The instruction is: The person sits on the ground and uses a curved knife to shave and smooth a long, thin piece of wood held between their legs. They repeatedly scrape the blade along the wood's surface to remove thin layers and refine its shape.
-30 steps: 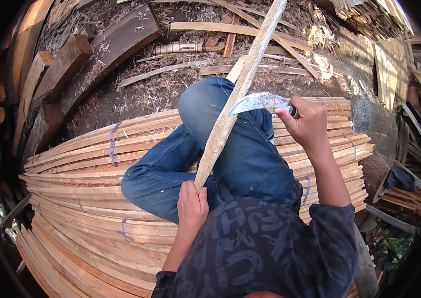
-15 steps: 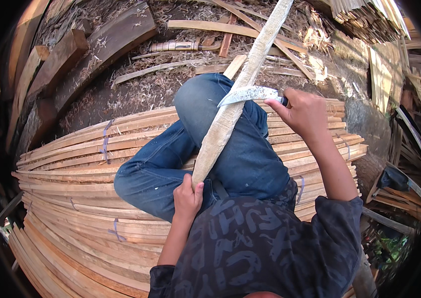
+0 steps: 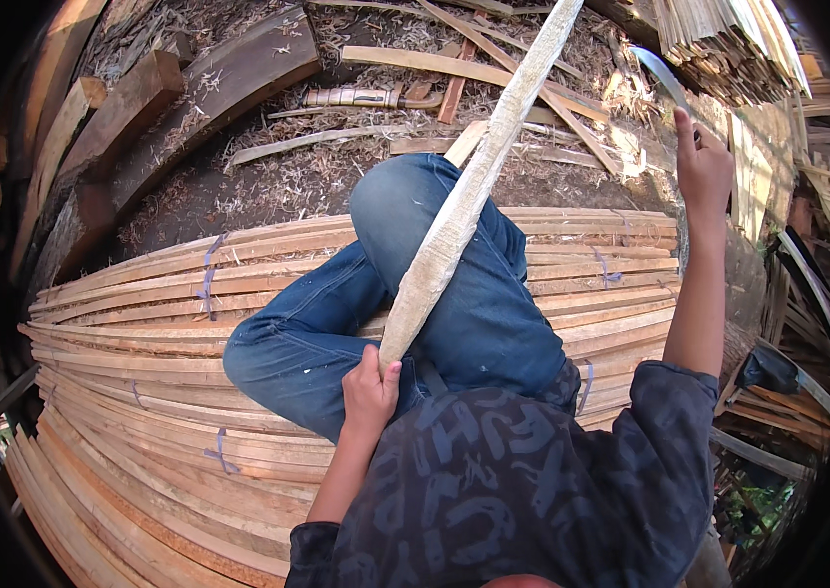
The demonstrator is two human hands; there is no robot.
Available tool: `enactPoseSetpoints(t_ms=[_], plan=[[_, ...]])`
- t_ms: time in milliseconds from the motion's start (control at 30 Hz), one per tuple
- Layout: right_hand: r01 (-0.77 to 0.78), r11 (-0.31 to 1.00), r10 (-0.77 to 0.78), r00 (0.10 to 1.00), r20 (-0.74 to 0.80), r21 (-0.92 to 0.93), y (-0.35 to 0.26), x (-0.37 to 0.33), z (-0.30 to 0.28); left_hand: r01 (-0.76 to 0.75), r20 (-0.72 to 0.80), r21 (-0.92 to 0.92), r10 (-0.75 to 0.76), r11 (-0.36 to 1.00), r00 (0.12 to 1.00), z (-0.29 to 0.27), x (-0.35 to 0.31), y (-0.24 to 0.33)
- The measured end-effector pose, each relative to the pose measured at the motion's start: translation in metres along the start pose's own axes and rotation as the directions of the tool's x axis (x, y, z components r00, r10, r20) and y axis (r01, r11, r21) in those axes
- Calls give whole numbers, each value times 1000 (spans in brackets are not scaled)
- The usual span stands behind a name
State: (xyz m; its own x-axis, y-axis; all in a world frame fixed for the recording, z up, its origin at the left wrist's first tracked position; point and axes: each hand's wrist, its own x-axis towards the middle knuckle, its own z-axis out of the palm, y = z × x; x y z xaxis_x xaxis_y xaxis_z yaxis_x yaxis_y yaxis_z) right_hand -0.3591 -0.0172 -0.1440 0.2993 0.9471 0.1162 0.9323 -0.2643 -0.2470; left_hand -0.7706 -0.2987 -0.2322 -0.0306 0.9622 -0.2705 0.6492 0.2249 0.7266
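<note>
A long, pale, rough-hewn wooden pole (image 3: 449,230) slants across my raised thigh and runs up past the top edge of the view. Its near end sits in my left hand (image 3: 371,392), fingers wrapped round it and thumb along the wood, close to my lap. Out to the far right, my right hand (image 3: 704,171) grips the dark handle of a curved-blade knife (image 3: 662,73). The blade points up and to the left, well apart from the pole. My fingers hide most of the handle.
Bundles of thin wooden slats (image 3: 180,367) tied with purple string lie beneath and beside me. Thick timber beams (image 3: 209,108) rest at the far left. A sheathed blade (image 3: 366,98) and loose sticks lie among shavings ahead. A stack of slats (image 3: 729,44) stands far right.
My right hand has swung the knife off the pole, up and out to the right. The pole and my left hand have stayed nearly in place.
</note>
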Motion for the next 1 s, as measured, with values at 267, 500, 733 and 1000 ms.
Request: enactPoseSetpoints(t_ms=[267,500,733,1000], plan=[[636,768,-629,772,94,-77,-72,-63,50,22,28,45,-23,999,999,-2,2,8],[-2,974,-21,995,-99,-227,56,88,5,33,-16,65,-32,997,999,0,-8,-1],[396,918,-396,915,75,23,-36,-61,25,5,31,72,-8,997,999,1,-4,-2],[274,918,-303,951,-63,-286,11,60,34,36,-3,83,-36,996,999,0,-12,-2]])
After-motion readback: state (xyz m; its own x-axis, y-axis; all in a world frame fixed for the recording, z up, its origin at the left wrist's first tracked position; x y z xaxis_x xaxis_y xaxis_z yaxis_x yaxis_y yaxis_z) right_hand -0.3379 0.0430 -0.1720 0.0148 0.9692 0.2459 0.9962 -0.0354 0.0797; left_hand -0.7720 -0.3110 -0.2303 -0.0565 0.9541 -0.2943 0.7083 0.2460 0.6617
